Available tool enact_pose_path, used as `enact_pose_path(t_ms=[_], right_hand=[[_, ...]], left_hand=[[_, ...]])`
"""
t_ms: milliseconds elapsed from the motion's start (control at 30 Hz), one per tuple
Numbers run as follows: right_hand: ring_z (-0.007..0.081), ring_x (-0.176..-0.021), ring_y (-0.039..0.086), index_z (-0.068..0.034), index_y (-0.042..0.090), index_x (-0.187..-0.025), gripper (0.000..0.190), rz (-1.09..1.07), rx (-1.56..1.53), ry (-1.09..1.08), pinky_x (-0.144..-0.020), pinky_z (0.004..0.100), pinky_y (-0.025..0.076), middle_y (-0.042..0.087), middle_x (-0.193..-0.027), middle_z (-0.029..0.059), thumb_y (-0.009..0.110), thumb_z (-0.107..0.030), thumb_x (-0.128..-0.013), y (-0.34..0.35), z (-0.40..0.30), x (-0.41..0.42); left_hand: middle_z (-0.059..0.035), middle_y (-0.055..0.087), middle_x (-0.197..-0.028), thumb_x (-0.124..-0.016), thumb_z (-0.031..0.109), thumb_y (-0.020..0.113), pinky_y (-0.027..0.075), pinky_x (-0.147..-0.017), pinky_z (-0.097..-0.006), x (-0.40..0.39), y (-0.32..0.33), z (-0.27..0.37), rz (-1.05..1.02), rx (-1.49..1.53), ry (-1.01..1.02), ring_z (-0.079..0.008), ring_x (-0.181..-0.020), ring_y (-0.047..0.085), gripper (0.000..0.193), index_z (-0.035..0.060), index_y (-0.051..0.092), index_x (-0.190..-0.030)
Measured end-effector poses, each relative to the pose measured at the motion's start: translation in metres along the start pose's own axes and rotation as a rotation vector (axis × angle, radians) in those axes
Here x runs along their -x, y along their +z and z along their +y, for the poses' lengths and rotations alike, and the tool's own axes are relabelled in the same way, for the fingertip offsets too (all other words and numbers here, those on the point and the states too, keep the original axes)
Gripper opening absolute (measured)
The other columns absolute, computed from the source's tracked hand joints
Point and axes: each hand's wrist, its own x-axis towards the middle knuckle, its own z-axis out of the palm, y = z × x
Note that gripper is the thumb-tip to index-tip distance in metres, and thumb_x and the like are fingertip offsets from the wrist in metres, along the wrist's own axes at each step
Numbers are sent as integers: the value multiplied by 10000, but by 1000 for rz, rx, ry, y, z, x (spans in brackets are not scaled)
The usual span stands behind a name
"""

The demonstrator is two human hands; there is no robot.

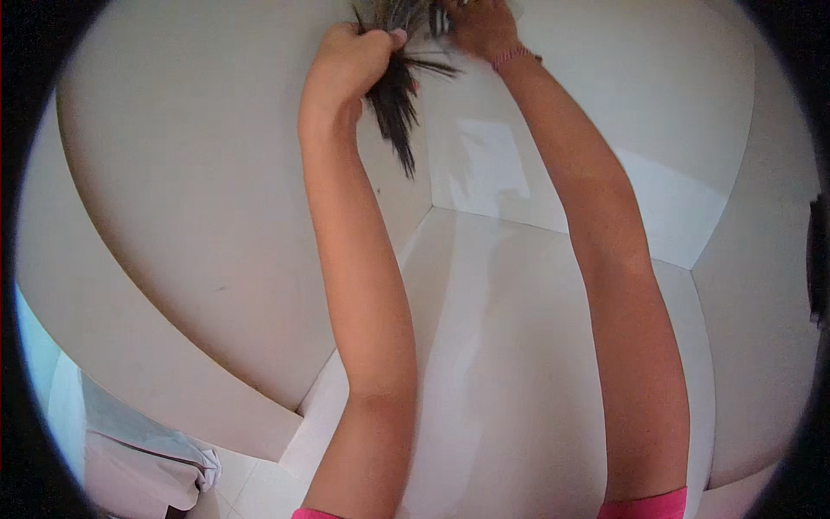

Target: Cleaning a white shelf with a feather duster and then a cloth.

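Observation:
Near the top edge, my left hand is closed around a bundle of dark, thin, bristle-like strands, possibly feathers or dried grass. Its pointed dark ends hang below my fist, and a few strands stick out to the right. Greyish, wispy strands rise above the fist and run out of the picture. Just to the right is my right hand, blurred and partly cut off by the top edge, with a pink woven bracelet at the wrist. A small dark-and-white striped thing lies by its fingers; whether they grip it is unclear.
Pale walls or panels surround my arms, with a large off-white panel on the left. Between my forearms a pale flat surface meets the back corner. Lower left, grey and pinkish cloth hangs above floor tiles. A dark object shows at the right rim.

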Motion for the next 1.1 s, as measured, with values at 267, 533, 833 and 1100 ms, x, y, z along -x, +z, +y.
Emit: enact_pose_path(t_ms=[267,533,833,1100], right_hand=[[358,-1392,105,-139,301,-1428,581,252,-795,283,-1114,527,19,164,-1516,127,463,-343,-908,3,80,-22],[398,-1375,119,-149,316,-1418,723,75,-308,29,-1119,495,124,204,-1498,135,550,-501,-832,-14,118,-2],[411,-1359,179,-160,371,-1385,751,355,-532,-263,-1110,514,155,215,-1487,169,558,-577,-789,12,168,67],[417,-1349,188,-79,383,-1368,756,306,-870,404,-1110,503,160,256,-1467,172,524,-572,-813,-27,243,49]], left_hand=[[-86,594,-707,-862,189,600,439,-499,-275,-19,0,60,28,48,-6,-161,-540,592,228,-36,570,-847],[-101,575,-674,-847,112,566,471,-506,-311,-22,26,71,29,29,-1,-202,-517,604,202,-87,558,-879],[-90,579,-666,-853,153,577,434,-514,-307,-16,35,77,74,-76,17,-176,-507,582,224,-70,564,-868],[-87,590,-694,-855,179,590,433,-502,-287,-12,53,93,86,-82,24,-171,-512,583,245,-65,568,-874]])
